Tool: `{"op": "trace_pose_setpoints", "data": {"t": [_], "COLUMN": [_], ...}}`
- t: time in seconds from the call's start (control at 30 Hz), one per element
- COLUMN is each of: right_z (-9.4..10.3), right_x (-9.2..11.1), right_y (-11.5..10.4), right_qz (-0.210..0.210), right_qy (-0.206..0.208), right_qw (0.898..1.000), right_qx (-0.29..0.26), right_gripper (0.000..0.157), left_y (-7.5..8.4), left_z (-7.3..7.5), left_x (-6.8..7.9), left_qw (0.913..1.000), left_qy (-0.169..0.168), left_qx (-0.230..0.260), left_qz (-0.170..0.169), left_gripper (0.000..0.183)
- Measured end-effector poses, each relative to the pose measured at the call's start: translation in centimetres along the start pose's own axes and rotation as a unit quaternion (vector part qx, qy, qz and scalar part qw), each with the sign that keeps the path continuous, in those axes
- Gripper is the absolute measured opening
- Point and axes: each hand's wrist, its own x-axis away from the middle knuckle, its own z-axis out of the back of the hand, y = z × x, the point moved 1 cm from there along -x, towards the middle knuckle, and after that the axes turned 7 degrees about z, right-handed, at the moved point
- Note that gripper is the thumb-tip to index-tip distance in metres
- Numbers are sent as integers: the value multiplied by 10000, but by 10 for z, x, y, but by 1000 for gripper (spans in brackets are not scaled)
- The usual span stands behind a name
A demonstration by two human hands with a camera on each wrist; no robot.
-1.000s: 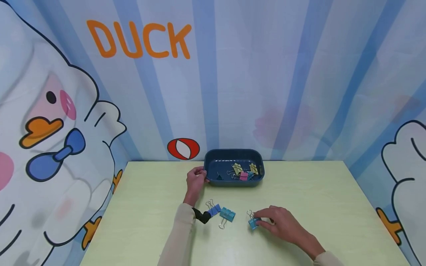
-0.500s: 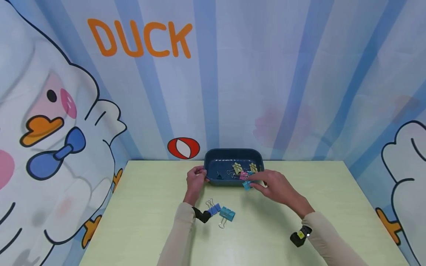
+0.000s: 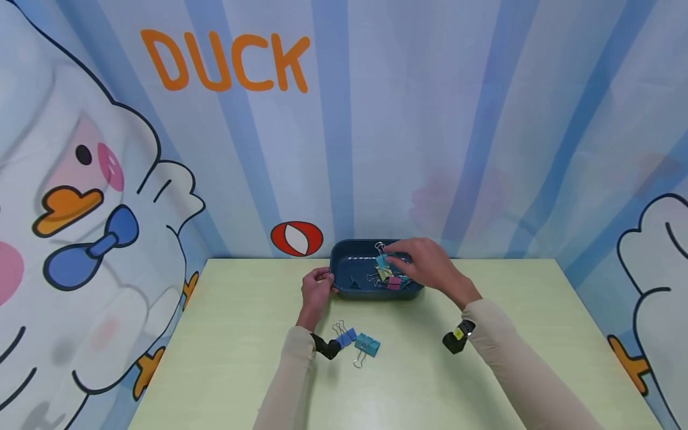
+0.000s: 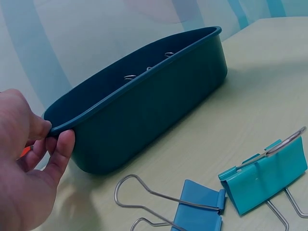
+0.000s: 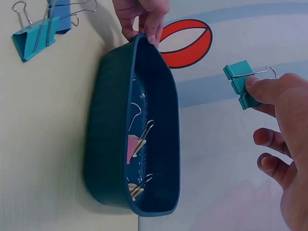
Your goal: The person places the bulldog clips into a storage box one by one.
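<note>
Turquoise binder clip (image 5: 242, 83) – I have it pinched between thumb and fingertip of the right hand (image 3: 424, 263), held up over the dark blue tray (image 4: 149, 108). My left hand (image 3: 316, 292) grips the tray's rim at its left end, fingers closed on the edge. Inside lie a yellow clip (image 3: 384, 273) and a pink clip (image 3: 395, 283); a small dark piece (image 3: 354, 284) farther left may be another clip – too dim for me to say. Nearer me on the tabletop (image 3: 242, 340), a blue clip (image 3: 346, 338) sits just beside a second turquoise clip (image 3: 368, 344).
</note>
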Motion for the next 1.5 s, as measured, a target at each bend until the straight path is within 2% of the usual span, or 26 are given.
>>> {"op": "trace_pose_setpoints", "data": {"t": [0.23, 0.67, 0.87, 1.13, 1.3, 1.5], "right_z": [-6, -18, -19, -24, -33, -46], "right_x": [-14, -18, -15, 3, 20, 41], "right_y": [0, 5, 6, -1, -10, -26], "right_qz": [-82, -400, -474, -497, -275, -271], "right_qy": [25, -27, 97, -56, -146, -355], "right_qw": [9999, 9992, 9988, 9986, 9994, 9988], "right_qx": [-67, -47, -93, -187, -140, -191], "right_gripper": [28, 28, 40, 51, 54, 56], "left_y": [-1, -1, 0, 2, 1, -1], "left_z": [-2, -3, -3, -2, -1, -1], "left_x": [-1, -1, 0, 0, 0, -1], "left_qw": [10000, 9999, 9999, 10000, 10000, 10000], "left_qy": [-59, -87, -70, -52, -33, -39], "left_qx": [76, 143, 139, 71, 61, 72], "left_qz": [2, -27, -9, -1, -2, 31], "left_gripper": [25, 24, 23, 25, 26, 27]}}
